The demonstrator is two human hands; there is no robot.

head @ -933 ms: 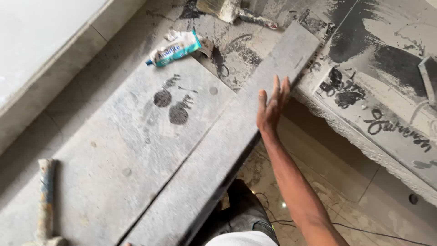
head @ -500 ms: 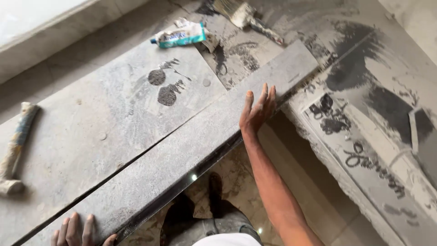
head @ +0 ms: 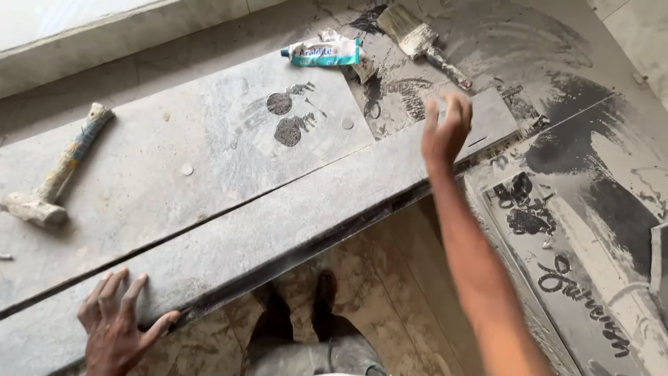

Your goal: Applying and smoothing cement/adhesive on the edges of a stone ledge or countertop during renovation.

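A long grey stone strip (head: pixel 278 237) lies slantwise along the near edge of a wider grey slab (head: pixel 174 160), a thin dark gap running between the two. The left hand (head: pixel 118 324) lies flat on the strip's near end, fingers spread, thumb hooked over the front edge. The right hand (head: pixel 445 129) is over the far end, fingers loosely curled and gripping nothing (it is blurred, so whether it touches the stone I cannot tell). On the slab rest a dusty hammer (head: pixel 52 170) at the left and a white-and-teal glue tube (head: pixel 323 52) farther back, with a paintbrush (head: pixel 417 38) beyond it
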